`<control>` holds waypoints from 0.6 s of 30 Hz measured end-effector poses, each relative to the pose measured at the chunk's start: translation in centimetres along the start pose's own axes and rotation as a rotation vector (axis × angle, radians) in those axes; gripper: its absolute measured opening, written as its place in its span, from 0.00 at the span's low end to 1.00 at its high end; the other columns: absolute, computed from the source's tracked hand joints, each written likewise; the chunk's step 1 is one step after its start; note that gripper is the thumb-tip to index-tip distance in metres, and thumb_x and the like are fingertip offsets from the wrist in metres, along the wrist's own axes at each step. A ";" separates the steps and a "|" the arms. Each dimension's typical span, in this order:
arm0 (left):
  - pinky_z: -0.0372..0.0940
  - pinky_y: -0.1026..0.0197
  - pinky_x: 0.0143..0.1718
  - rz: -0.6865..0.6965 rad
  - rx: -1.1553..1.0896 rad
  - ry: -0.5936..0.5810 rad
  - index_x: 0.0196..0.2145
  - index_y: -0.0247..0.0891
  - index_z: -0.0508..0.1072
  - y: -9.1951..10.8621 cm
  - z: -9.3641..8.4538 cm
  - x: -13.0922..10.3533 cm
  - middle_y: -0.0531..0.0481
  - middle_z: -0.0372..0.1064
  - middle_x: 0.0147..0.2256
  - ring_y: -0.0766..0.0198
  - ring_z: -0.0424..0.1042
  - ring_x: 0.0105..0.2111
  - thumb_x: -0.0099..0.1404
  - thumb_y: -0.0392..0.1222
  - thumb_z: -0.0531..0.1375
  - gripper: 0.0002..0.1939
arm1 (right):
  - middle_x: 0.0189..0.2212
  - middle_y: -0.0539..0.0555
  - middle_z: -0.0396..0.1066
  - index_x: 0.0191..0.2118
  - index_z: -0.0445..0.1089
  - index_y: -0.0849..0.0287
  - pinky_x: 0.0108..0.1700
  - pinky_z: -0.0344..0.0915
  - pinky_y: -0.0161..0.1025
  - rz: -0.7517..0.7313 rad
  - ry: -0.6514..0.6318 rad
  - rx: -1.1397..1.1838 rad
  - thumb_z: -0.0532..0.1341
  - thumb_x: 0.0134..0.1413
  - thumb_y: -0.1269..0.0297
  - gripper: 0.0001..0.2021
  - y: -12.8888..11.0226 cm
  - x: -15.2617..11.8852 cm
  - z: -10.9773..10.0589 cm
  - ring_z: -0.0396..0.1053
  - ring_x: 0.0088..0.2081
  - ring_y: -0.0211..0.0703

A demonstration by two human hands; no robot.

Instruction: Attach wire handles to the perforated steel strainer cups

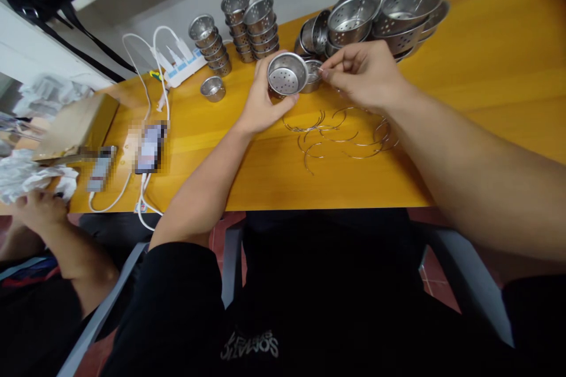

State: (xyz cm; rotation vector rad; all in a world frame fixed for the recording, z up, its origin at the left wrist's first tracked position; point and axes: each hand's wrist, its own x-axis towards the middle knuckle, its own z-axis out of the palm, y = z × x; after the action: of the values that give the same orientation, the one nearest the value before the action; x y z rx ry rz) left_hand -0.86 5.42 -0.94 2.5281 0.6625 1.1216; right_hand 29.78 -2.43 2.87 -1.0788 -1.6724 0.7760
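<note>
My left hand (260, 99) is wrapped round a perforated metal cup (286, 87), its mouth tilted toward me. Just behind it, partly hidden, sits another perforated cup (313, 79). Thumb and forefinger of my right hand (362, 73) pinch together at that second cup's right rim; what lies between them is too small to make out. On the table below my hands lie several thin curved metal wires (329, 129), loosely tangled. Some of them run under my right forearm.
Stacked perforated cups (260, 26) stand at the back, with a single small cup (213, 89) in front. Larger perforated bowls (407, 9) are piled behind my right hand. Leftward are a power strip (186, 68), cabled phones (150, 147), a cardboard box (79, 126) and another person's hand (42, 209).
</note>
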 end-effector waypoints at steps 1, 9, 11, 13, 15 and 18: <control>0.66 0.31 0.87 -0.021 -0.008 0.042 0.87 0.59 0.52 0.2 0.0 0.0 0.38 0.63 0.80 0.38 0.68 0.82 0.76 0.81 0.67 0.56 | 0.32 0.55 0.79 0.50 0.87 0.57 0.33 0.71 0.44 -0.020 0.021 -0.015 0.81 0.74 0.36 0.25 -0.1 0.0 0.0 0.69 0.28 0.40; 0.75 0.32 0.78 -0.097 -0.086 0.118 0.74 0.57 0.72 2.3 0.1 0.5 0.41 0.74 0.69 0.42 0.78 0.70 0.66 0.90 0.70 0.52 | 0.34 0.57 0.80 0.50 0.88 0.53 0.38 0.77 0.51 -0.129 0.102 -0.085 0.77 0.75 0.30 0.27 -2.1 -0.6 0.1 0.72 0.31 0.47; 0.77 0.33 0.76 -0.115 -0.096 0.142 0.69 0.54 0.76 2.8 0.0 0.6 0.41 0.76 0.66 0.42 0.80 0.67 0.61 0.92 0.73 0.54 | 0.33 0.57 0.79 0.51 0.88 0.52 0.39 0.77 0.51 -0.128 0.110 -0.102 0.76 0.76 0.30 0.27 -2.8 -0.8 0.2 0.72 0.31 0.46; 0.79 0.35 0.74 -0.125 -0.092 0.166 0.64 0.51 0.79 3.0 -0.1 0.6 0.42 0.78 0.62 0.43 0.82 0.64 0.57 0.92 0.76 0.54 | 0.33 0.56 0.77 0.51 0.88 0.52 0.38 0.76 0.50 -0.133 0.114 -0.119 0.75 0.76 0.28 0.29 -3.4 -1.1 0.4 0.70 0.30 0.45; 0.80 0.36 0.72 -0.142 -0.093 0.178 0.62 0.50 0.79 3.0 0.0 0.6 0.43 0.78 0.60 0.44 0.82 0.61 0.55 0.92 0.77 0.54 | 0.32 0.55 0.75 0.52 0.87 0.51 0.37 0.75 0.49 -0.147 0.114 -0.128 0.73 0.75 0.25 0.31 -3.9 -1.3 0.5 0.68 0.30 0.44; 0.79 0.37 0.72 -0.178 -0.101 0.167 0.68 0.50 0.74 2.5 0.3 0.4 0.42 0.79 0.61 0.46 0.82 0.61 0.59 0.91 0.75 0.56 | 0.31 0.53 0.73 0.52 0.88 0.51 0.37 0.75 0.49 -0.164 0.111 -0.131 0.72 0.76 0.24 0.31 -4.2 -1.4 0.8 0.67 0.29 0.44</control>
State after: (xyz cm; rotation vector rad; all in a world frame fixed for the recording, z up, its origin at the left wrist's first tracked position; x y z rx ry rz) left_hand 0.37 3.47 0.23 2.2594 0.8325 1.2759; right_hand 27.99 -5.47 5.74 -1.0393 -1.7108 0.4983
